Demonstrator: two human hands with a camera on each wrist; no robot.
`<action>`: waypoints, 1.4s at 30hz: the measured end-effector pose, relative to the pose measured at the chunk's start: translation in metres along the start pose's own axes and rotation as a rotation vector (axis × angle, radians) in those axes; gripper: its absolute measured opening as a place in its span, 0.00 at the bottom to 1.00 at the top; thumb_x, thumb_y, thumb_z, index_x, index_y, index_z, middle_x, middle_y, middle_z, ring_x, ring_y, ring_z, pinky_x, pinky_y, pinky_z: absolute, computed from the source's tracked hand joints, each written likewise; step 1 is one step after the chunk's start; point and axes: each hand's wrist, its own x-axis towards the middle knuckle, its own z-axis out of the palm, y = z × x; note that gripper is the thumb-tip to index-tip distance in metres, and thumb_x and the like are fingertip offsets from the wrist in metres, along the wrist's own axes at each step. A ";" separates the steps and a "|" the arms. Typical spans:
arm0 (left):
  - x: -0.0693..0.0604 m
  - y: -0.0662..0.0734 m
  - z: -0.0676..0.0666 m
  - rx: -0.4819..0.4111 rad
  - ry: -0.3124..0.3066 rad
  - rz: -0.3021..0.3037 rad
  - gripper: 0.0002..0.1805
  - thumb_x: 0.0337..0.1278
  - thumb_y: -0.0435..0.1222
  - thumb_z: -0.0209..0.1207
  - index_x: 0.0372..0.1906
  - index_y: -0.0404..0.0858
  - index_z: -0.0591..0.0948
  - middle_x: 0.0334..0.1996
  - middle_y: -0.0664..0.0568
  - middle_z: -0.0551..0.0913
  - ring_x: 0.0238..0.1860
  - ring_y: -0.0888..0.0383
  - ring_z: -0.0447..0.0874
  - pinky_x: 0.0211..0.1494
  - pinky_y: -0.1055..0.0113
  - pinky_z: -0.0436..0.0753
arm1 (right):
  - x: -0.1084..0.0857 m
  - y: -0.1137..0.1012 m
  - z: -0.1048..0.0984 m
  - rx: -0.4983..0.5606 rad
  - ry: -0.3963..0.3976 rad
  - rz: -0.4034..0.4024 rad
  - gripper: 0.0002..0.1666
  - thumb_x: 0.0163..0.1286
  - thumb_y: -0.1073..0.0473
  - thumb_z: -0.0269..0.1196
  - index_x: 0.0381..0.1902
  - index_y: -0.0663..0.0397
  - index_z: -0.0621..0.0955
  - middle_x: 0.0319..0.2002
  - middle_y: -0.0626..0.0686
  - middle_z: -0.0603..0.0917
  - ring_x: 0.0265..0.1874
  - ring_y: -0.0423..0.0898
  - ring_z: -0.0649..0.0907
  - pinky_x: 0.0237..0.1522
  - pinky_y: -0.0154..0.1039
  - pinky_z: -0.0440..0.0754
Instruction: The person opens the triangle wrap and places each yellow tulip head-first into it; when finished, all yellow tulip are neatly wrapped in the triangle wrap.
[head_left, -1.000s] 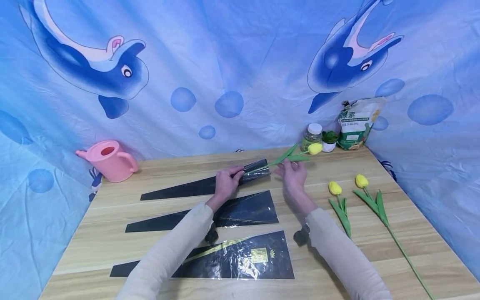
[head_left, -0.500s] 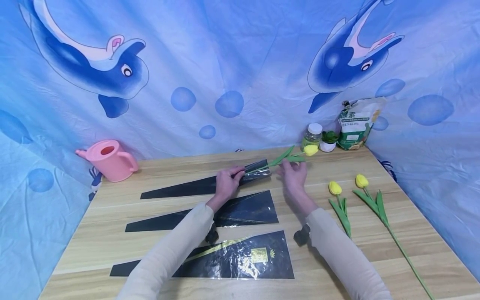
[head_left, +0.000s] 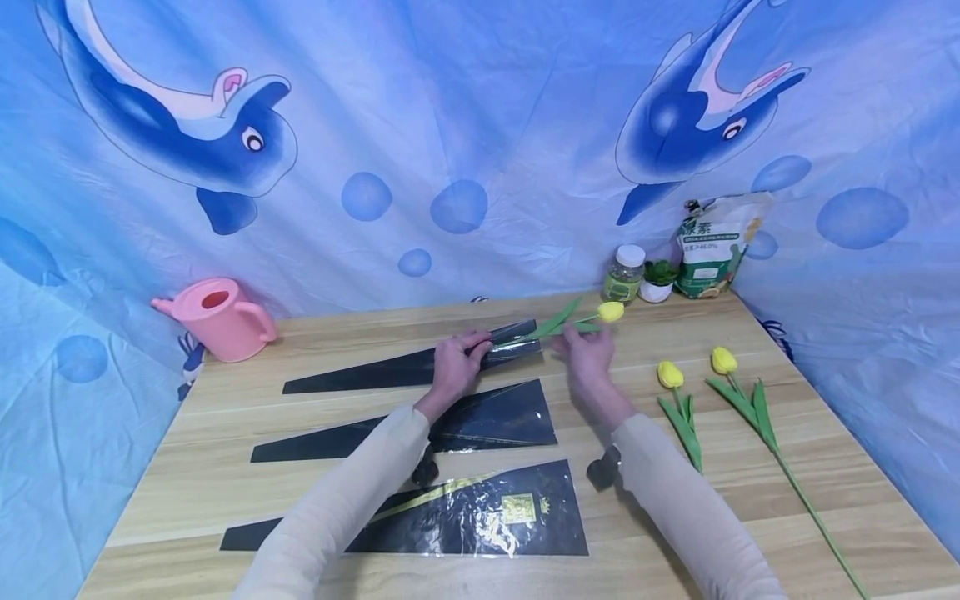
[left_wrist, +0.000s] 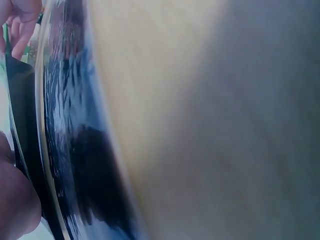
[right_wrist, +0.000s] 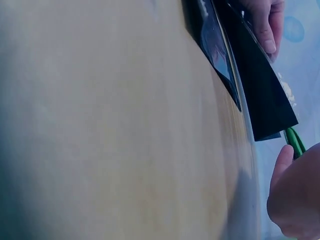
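At the back of the table, my left hand (head_left: 456, 365) grips the wide end of a black flower sleeve (head_left: 375, 368). An artificial tulip with a yellow bloom (head_left: 611, 312) lies with its stem in the sleeve's mouth, while its bloom and most of its leaves stick out to the right. My right hand (head_left: 588, 360) pinches this tulip near its leaves, just outside the mouth. In the right wrist view the sleeve (right_wrist: 255, 75) stands partly raised, with a green leaf (right_wrist: 295, 142) beside the right hand (right_wrist: 297, 195). The lower stem is hidden.
Two more black sleeves, a middle one (head_left: 517, 417) and a front one with gold print (head_left: 551, 525), lie nearer. Two yellow tulips (head_left: 670, 375) (head_left: 723, 361) lie at right. A pink watering can (head_left: 221, 321), jar (head_left: 624, 275), potted plant (head_left: 657, 281) and bag (head_left: 712, 246) stand behind.
The tulip has slid leftward and slightly down, its stem and leaf bases deeper into the sleeve. My right hand has barely moved; the left hand keeps its grip on the sleeve.
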 end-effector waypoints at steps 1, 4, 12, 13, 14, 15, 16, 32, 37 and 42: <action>0.000 0.000 0.000 -0.005 0.001 0.003 0.07 0.57 0.29 0.70 0.41 0.33 0.90 0.42 0.44 0.88 0.53 0.43 0.84 0.61 0.47 0.78 | -0.001 0.000 0.000 0.005 -0.011 0.014 0.33 0.74 0.64 0.60 0.72 0.59 0.62 0.56 0.65 0.77 0.48 0.58 0.84 0.50 0.45 0.85; 0.001 0.001 0.001 -0.016 -0.005 0.007 0.07 0.57 0.29 0.69 0.41 0.32 0.90 0.42 0.42 0.88 0.54 0.40 0.83 0.64 0.42 0.73 | -0.003 0.002 0.002 0.009 -0.044 0.052 0.37 0.73 0.65 0.61 0.74 0.58 0.59 0.56 0.63 0.76 0.50 0.56 0.84 0.51 0.40 0.84; 0.000 0.002 -0.001 -0.002 -0.026 -0.009 0.08 0.59 0.29 0.68 0.43 0.32 0.89 0.45 0.42 0.88 0.55 0.41 0.83 0.66 0.40 0.71 | -0.003 0.004 0.002 0.010 -0.087 0.080 0.37 0.71 0.66 0.63 0.73 0.60 0.60 0.55 0.62 0.77 0.50 0.53 0.83 0.52 0.37 0.83; 0.000 0.002 -0.001 0.001 -0.025 -0.010 0.08 0.59 0.29 0.68 0.43 0.32 0.89 0.45 0.42 0.88 0.55 0.41 0.83 0.66 0.40 0.71 | -0.003 0.004 0.001 0.007 -0.083 0.082 0.38 0.71 0.66 0.63 0.74 0.59 0.59 0.55 0.62 0.77 0.49 0.53 0.83 0.52 0.37 0.83; 0.000 0.003 -0.001 0.001 -0.024 -0.011 0.08 0.59 0.29 0.68 0.43 0.32 0.89 0.45 0.42 0.88 0.55 0.41 0.83 0.66 0.41 0.71 | -0.003 0.004 0.000 0.012 -0.081 0.083 0.38 0.72 0.66 0.62 0.74 0.59 0.59 0.55 0.62 0.77 0.49 0.53 0.83 0.52 0.37 0.83; 0.000 0.003 -0.001 0.000 -0.024 -0.011 0.08 0.59 0.29 0.68 0.43 0.32 0.89 0.45 0.42 0.88 0.55 0.41 0.83 0.66 0.40 0.71 | -0.002 0.004 0.000 0.015 -0.083 0.082 0.38 0.72 0.66 0.62 0.74 0.59 0.58 0.56 0.62 0.76 0.49 0.53 0.83 0.52 0.37 0.83; 0.000 0.003 -0.001 -0.002 -0.024 -0.012 0.08 0.59 0.29 0.68 0.43 0.32 0.89 0.45 0.42 0.88 0.55 0.41 0.83 0.66 0.40 0.71 | -0.003 0.004 -0.001 0.018 -0.084 0.082 0.39 0.72 0.67 0.61 0.75 0.59 0.58 0.56 0.62 0.76 0.50 0.53 0.83 0.53 0.36 0.82; 0.003 0.003 0.002 0.077 -0.091 -0.074 0.09 0.62 0.33 0.67 0.44 0.34 0.89 0.47 0.44 0.87 0.57 0.43 0.82 0.60 0.49 0.79 | -0.003 0.003 -0.007 -0.104 -0.242 0.172 0.32 0.72 0.75 0.54 0.73 0.69 0.61 0.63 0.69 0.75 0.62 0.57 0.77 0.55 0.34 0.80; 0.004 0.003 0.001 0.088 -0.108 -0.081 0.09 0.62 0.33 0.67 0.44 0.35 0.89 0.46 0.43 0.87 0.55 0.43 0.83 0.58 0.50 0.81 | -0.003 -0.001 -0.012 -0.158 -0.306 0.209 0.37 0.71 0.77 0.52 0.76 0.69 0.55 0.64 0.68 0.73 0.62 0.57 0.76 0.56 0.35 0.80; 0.005 0.003 0.001 0.112 -0.124 -0.094 0.09 0.63 0.34 0.67 0.45 0.36 0.90 0.46 0.43 0.87 0.52 0.45 0.85 0.55 0.52 0.83 | 0.000 -0.004 -0.021 -0.192 -0.395 0.229 0.33 0.73 0.74 0.53 0.72 0.75 0.57 0.64 0.71 0.72 0.62 0.59 0.76 0.57 0.38 0.80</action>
